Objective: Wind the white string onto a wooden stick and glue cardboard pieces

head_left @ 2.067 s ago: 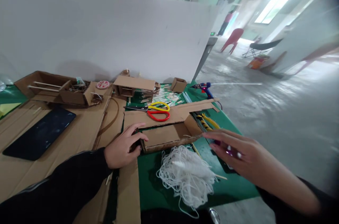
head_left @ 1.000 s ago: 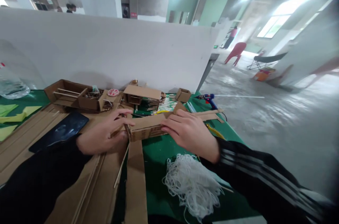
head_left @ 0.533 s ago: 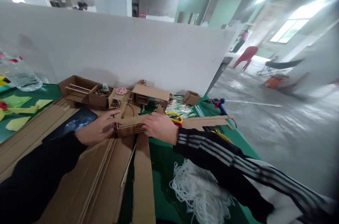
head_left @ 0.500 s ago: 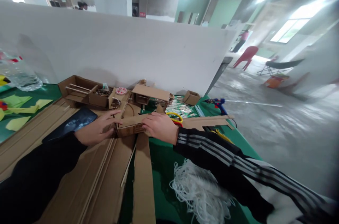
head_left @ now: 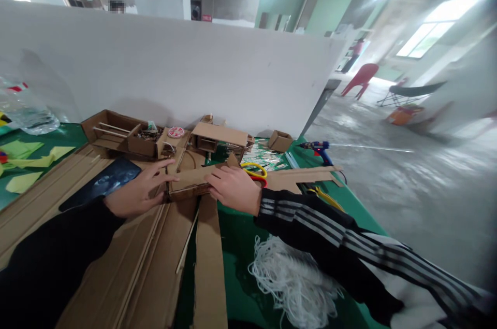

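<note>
A small cardboard box (head_left: 190, 182) lies across the cardboard sheets in front of me. My right hand (head_left: 234, 186) has its fingers bent over the box's right end and grips it. At the other end, my left hand (head_left: 142, 190) has its fingers stretched and spread, with the fingertips touching the box's edge. The underside of the box is hidden. Right behind my right hand are scissors (head_left: 254, 167) with yellow and red handles. A dark flat tablet-like thing (head_left: 101, 184) lies by my left hand.
Cardboard trays (head_left: 112, 134) and a cardboard stand (head_left: 219, 133) line the white partition (head_left: 174, 70). A blue glue gun (head_left: 321, 150) lies at the table's right edge. White string (head_left: 291, 282) is heaped near my right forearm. A plastic bottle (head_left: 31, 111) is far left.
The view has shifted slightly. Both hands stay at the ends of the small cardboard box, with only slight finger movement; the box's top shows a little more.
</note>
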Demonstrator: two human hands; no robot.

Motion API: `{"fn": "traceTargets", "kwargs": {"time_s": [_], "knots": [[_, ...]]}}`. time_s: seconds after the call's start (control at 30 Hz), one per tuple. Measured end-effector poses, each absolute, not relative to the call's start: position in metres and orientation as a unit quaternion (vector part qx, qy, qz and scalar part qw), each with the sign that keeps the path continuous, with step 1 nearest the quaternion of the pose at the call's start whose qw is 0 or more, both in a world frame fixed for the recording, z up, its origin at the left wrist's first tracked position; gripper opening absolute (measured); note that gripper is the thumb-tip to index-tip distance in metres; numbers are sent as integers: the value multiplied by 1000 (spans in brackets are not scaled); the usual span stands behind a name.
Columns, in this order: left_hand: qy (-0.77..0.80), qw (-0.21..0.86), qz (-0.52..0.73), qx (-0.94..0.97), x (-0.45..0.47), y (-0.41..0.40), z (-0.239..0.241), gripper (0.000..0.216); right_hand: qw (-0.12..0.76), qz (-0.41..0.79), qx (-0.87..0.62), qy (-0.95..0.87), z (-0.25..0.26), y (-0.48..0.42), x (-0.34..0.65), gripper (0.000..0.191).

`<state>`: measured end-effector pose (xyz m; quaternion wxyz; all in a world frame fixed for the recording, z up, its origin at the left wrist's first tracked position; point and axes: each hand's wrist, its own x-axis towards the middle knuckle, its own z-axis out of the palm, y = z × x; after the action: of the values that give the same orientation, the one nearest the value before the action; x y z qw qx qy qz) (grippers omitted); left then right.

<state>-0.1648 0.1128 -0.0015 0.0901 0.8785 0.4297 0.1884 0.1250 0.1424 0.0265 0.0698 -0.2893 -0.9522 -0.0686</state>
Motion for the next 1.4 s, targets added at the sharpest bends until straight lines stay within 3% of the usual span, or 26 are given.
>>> {"fn": "traceTargets", "kwargs": {"time_s": [0.23, 0.4, 0.47, 0.57, 0.6, 0.7, 0.8, 1.0, 1.07, 1.23, 1.4], "knots": [[434, 92, 214, 870, -161, 108, 4, 43, 76, -66, -313, -945, 39, 138, 134, 27], [475, 55, 198, 856, -149, 89, 30, 40, 127, -13, -357, -925, 64, 118, 180, 27], [486, 15, 260, 834, -143, 78, 39, 39, 139, 11, -395, -908, 71, 101, 211, 28], [481, -6, 347, 805, -124, 57, 46, 32, 88, 57, -444, -890, 71, 69, 262, 33], [478, 17, 343, 808, -114, 48, 47, 30, 69, 68, -457, -884, 66, 57, 277, 38], [441, 129, 268, 847, -73, 27, 45, 30, 27, 96, -491, -866, 40, 26, 310, 77], [396, 236, 196, 865, -25, 22, 35, 35, 27, 152, -503, -851, 10, 7, 322, 92], [306, 336, 139, 880, 45, 56, 3, 58, 103, 239, -531, -807, -12, 8, 311, 61], [292, 343, 139, 882, 57, 67, -3, 57, 132, 255, -529, -799, -13, 12, 307, 50], [315, 247, 136, 906, 65, 77, 0, 27, 162, 265, -494, -812, -14, 25, 291, 42], [338, 129, 77, 929, 57, 78, 8, 29, 128, 240, -434, -859, -11, 53, 259, 28]]}}
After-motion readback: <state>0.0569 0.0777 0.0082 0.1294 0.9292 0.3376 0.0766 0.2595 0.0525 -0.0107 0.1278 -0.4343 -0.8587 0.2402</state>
